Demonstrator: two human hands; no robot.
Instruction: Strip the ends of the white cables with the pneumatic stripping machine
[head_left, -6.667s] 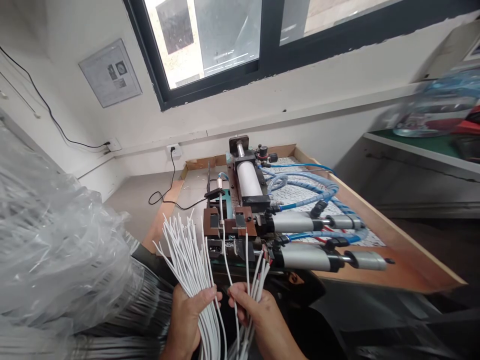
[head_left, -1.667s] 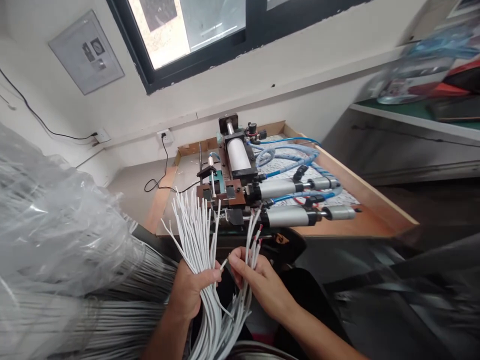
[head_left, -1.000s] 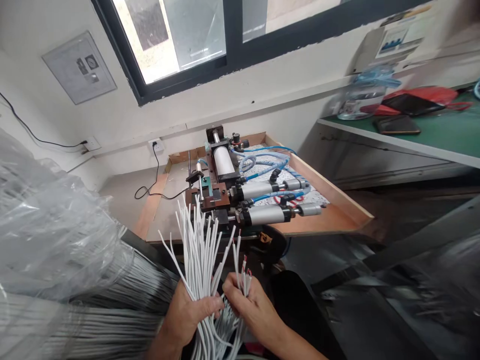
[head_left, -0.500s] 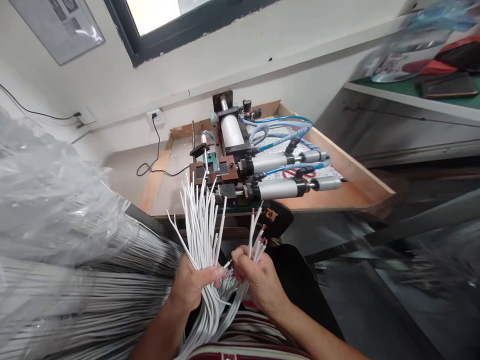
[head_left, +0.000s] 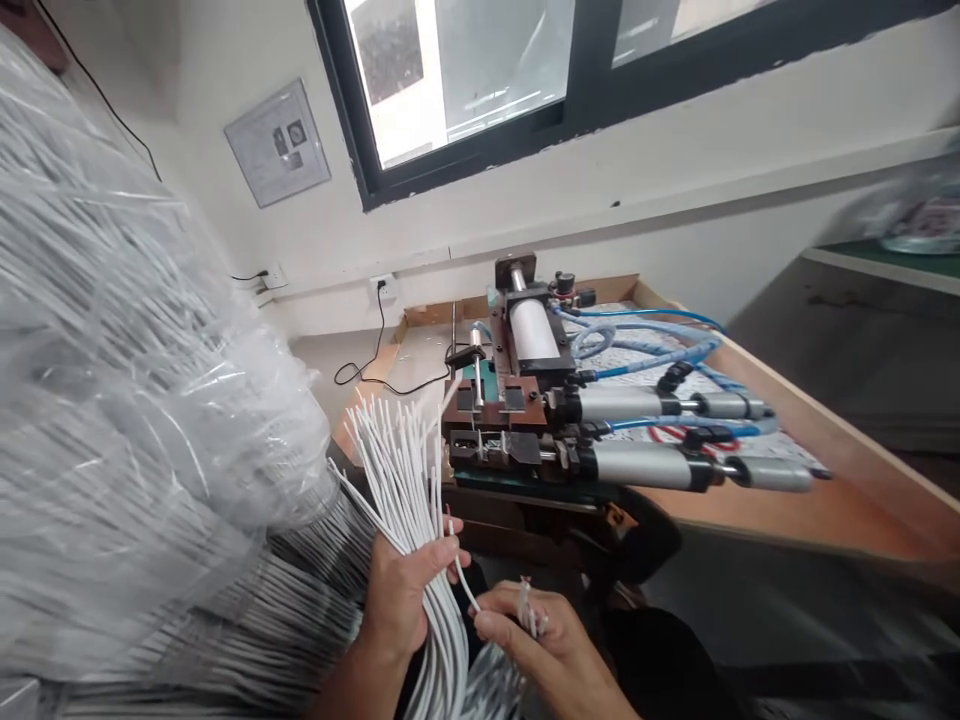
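Note:
My left hand (head_left: 409, 590) is wrapped round a thick bundle of white cables (head_left: 397, 480), whose ends fan upward. Between thumb and forefinger, my right hand (head_left: 536, 630) pinches a single white cable (head_left: 463, 568); its tip, with a bit of red showing, rises beside my left fingers. A few more cable ends (head_left: 531, 612) poke out from among the curled right fingers. Just beyond the bundle stands a pneumatic machine (head_left: 491, 400) with dark clamp blocks and silver cylinders (head_left: 637, 465). The lower lengths of the cables hang toward my lap.
Large stacks of grey-white cables (head_left: 247, 620) under clear plastic wrap (head_left: 150, 400) crowd the left side. The machine sits on a table with a wooden rim (head_left: 817, 410). Blue air hoses (head_left: 667, 350) loop behind the cylinders. A green-topped shelf (head_left: 885, 258) juts out at right.
The view has swung up and left. My right hand has moved down, away from the left, with one cable now drawn between its fingertips. The left hand keeps its bundle.

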